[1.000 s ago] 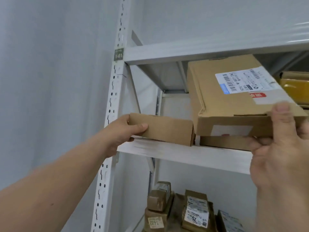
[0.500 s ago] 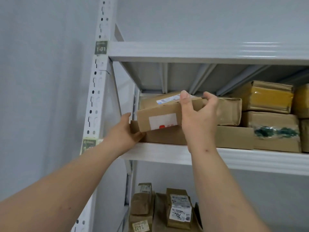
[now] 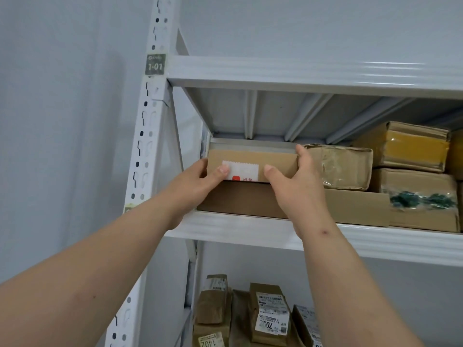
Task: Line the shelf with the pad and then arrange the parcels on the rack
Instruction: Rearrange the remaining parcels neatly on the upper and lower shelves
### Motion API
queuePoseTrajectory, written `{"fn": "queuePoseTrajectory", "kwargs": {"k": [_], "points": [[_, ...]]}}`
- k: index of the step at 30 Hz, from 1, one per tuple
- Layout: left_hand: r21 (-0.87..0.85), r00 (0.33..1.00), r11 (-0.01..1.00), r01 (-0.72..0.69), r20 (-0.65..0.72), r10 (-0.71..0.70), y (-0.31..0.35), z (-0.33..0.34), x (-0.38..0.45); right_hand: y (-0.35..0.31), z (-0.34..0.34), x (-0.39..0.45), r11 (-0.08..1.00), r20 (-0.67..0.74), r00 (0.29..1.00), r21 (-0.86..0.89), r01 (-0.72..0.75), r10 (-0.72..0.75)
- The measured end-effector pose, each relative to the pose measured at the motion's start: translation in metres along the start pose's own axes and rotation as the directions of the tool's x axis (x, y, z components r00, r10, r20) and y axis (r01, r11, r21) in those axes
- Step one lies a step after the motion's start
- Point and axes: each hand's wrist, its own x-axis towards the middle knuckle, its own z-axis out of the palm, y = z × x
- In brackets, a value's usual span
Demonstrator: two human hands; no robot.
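Both hands up at the middle shelf (image 3: 250, 230) of a white metal rack (image 3: 147, 146); they hold one flat cardboard parcel (image 3: 273, 162) w/ a white label, red mark on it, facing out. Left hand (image 3: 198, 181) grips the parcel's left end, thumb on the front face next to the label; right hand (image 3: 294, 181) grips the right end, thumb on the front, fingers curled over the top right corner. Parcel sits level on top of a darker brown box (image 3: 240, 199), which rests on the shelf at its left end; can't tell if a pad lies under it. Just right of the held parcel, touching the right hand's fingers: a crumpled tape-wrapped parcel (image 3: 343, 166) on a long flat box (image 3: 358, 207); further right, a yellow-taped box (image 3: 411, 146) stacked on a box w/ green print (image 3: 421, 199). Rack post carries a tag reading 1-01 (image 3: 155, 64). Lower shelf: several brown parcels standing upright, one labelled 700 (image 3: 271, 315), one 1402 (image 3: 210, 340).
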Motion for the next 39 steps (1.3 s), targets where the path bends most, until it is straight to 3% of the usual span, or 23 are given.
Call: {"fn": "queuePoseTrajectory", "kwargs": {"k": [4, 10, 19, 26, 32, 36, 39], "points": [[0.206, 0.999, 0.979, 0.012, -0.041, -0.004, -0.001, 0.007, 0.013, 0.012, 0.003, 0.003, 0.967, -0.064, 0.997, -0.254, 0.016, -0.033], [0.479, 0.994, 0.877, 0.035, -0.111, 0.021, -0.001, 0.015, 0.026, 0.018, 0.004, 0.008, 0.905, -0.151, 0.986, -0.425, 0.002, -0.073], [0.595, 0.979, 0.802, 0.061, -0.194, 0.069, 0.001, 0.03, 0.019, 0.026, -0.003, -0.011, 0.923, -0.188, 0.973, -0.381, 0.056, -0.136], [0.499, 0.852, 0.861, -0.096, -0.406, 0.33, -0.021, 0.07, -0.045, 0.049, -0.03, -0.06, 0.98, -0.038, 0.992, -0.162, 0.113, -0.121], [0.319, 0.863, 0.945, -0.067, -0.456, 0.215, -0.033, 0.158, -0.116, 0.089, -0.085, -0.101, 0.998, 0.093, 0.996, -0.07, -0.005, 0.011], [0.187, 0.929, 0.976, 0.109, -0.368, -0.033, -0.033, 0.251, -0.16, 0.143, -0.153, -0.133, 0.979, 0.147, 0.97, -0.089, -0.184, 0.196], [0.065, 0.942, 0.965, 0.255, -0.24, -0.233, -0.039, 0.33, -0.189, 0.187, -0.217, -0.163, 0.94, 0.179, 0.927, -0.156, -0.304, 0.33]]}}
